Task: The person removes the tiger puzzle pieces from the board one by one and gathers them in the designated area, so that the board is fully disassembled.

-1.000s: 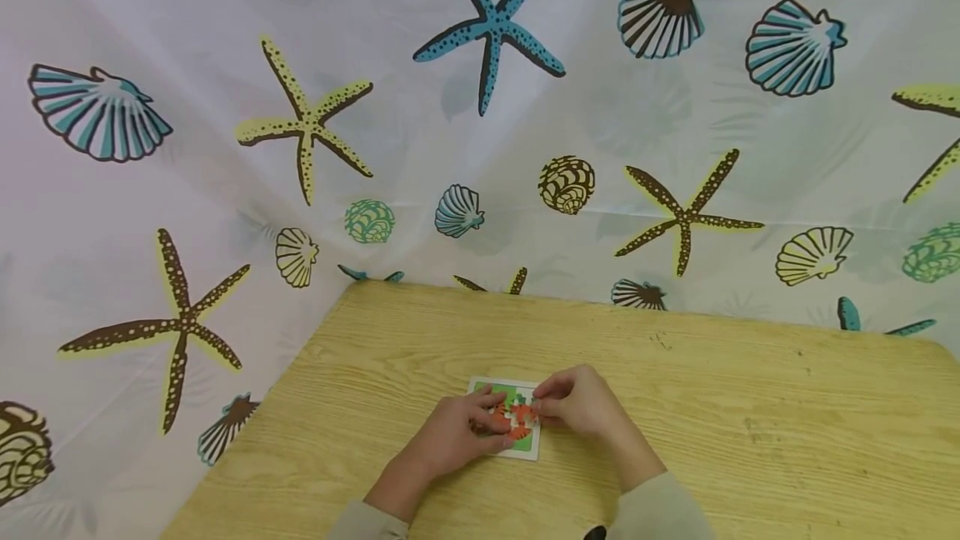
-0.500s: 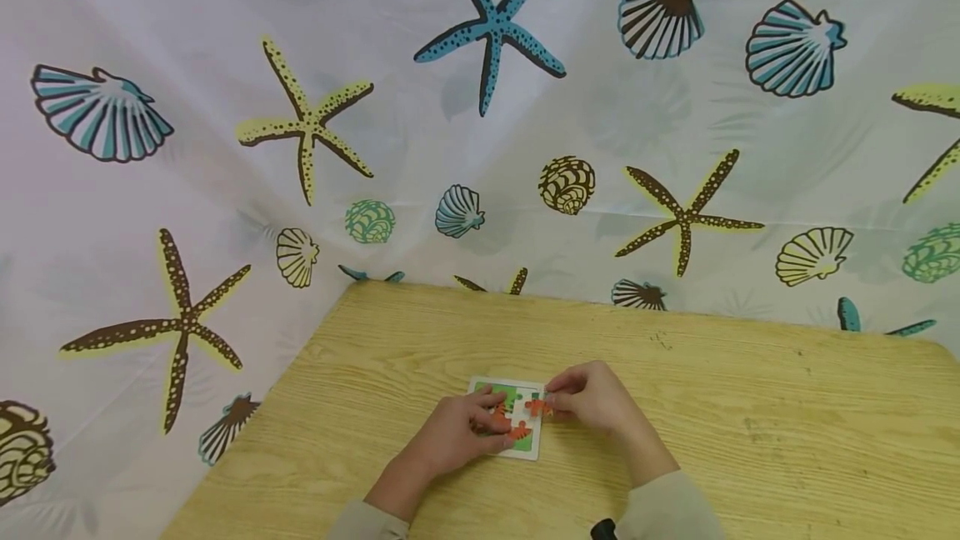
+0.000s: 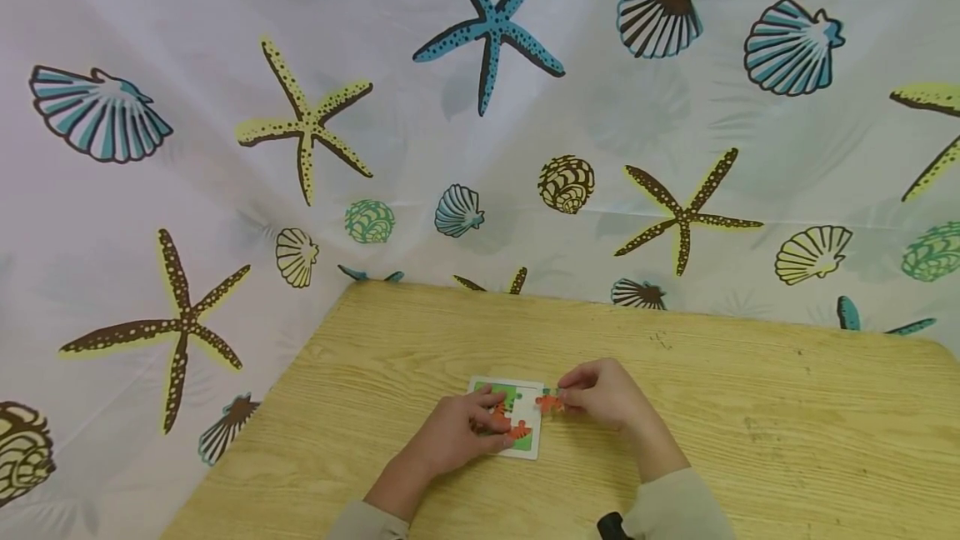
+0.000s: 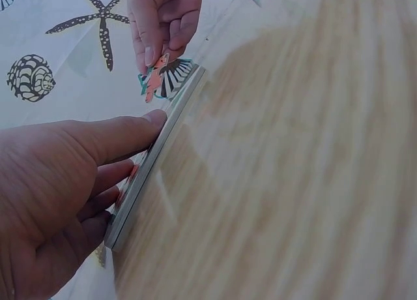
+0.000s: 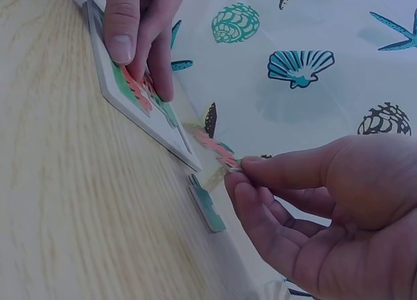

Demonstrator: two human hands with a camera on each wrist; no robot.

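Note:
A small jigsaw puzzle in a white-rimmed tray (image 3: 527, 454) lies on the wooden table, with green and orange pieces in it. Its upper right part shows bare white. My left hand (image 3: 456, 437) rests over the tray's left side, fingers extended onto the pieces; in the left wrist view its thumb (image 4: 130, 135) lies along the tray's edge. My right hand (image 3: 606, 394) pinches an orange puzzle piece (image 3: 550, 402) between thumb and fingers, raised by the tray's right rim. A loose green puzzle piece (image 5: 207, 205) lies on the table below that hand, seen in the right wrist view.
The wooden table (image 3: 750, 407) stretches right and behind the tray. A white cloth (image 3: 525, 148) printed with starfish and shells hangs along the back and left edges. A dark object (image 3: 611, 526) shows by the right sleeve.
My right hand has lifted the orange puzzle piece out of the tray and drawn it to the right, baring the white base there. The left hand has stayed in place.

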